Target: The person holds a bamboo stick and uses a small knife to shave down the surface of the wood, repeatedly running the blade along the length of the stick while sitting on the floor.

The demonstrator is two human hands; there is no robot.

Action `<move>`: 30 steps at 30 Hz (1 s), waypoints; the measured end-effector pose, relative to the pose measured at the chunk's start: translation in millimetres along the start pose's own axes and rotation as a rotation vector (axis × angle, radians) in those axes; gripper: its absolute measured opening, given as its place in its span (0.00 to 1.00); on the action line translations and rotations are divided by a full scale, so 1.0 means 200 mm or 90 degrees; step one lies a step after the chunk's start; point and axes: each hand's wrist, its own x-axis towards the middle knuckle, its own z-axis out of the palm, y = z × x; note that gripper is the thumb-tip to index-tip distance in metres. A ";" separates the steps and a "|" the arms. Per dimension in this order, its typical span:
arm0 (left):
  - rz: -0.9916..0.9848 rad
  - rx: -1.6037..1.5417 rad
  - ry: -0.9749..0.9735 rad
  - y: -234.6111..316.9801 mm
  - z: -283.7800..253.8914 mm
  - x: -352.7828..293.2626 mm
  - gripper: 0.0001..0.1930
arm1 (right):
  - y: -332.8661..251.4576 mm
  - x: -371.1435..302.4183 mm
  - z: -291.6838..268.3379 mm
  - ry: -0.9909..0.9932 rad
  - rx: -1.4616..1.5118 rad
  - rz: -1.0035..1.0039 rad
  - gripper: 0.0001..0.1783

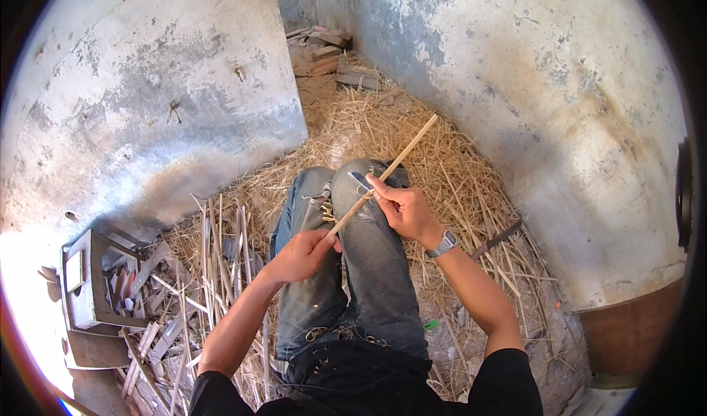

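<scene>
A pale, thin wooden stick (409, 148) slants across my knees, its far end up to the right. My left hand (303, 255) is closed round its near end, over my left thigh. My right hand (403, 211), with a metal watch on its wrist, is closed over the right knee on a small knife (359, 181). Only the dark, bright-edged blade shows, pointing left against the stick; the fingers hide the handle. The right thumb lies along the stick. Curly shavings (328, 211) cling to my worn jeans (375, 268).
Wood shavings and straw-like strips (464, 187) cover the floor ahead. A dark, long blade-like thing (498, 240) lies to the right. Long sticks (221, 254) and a wooden frame (99, 283) stand at left. A pale board (169, 84) and a peeling wall (545, 106) enclose the corner, with bricks (324, 62) behind.
</scene>
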 end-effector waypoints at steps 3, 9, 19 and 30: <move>-0.034 -0.028 0.018 0.06 0.04 0.14 0.17 | -0.04 0.03 0.00 -0.061 -0.013 -0.043 0.24; -0.054 -0.141 0.005 0.04 0.02 0.16 0.19 | 0.08 0.01 -0.03 0.146 0.255 0.073 0.24; -0.053 -0.077 0.017 -0.03 -0.03 -0.01 0.18 | 0.09 0.12 -0.11 0.456 0.102 0.130 0.28; 0.017 0.095 0.134 -0.01 0.06 -0.06 0.15 | 0.09 0.17 0.00 0.228 0.007 0.211 0.26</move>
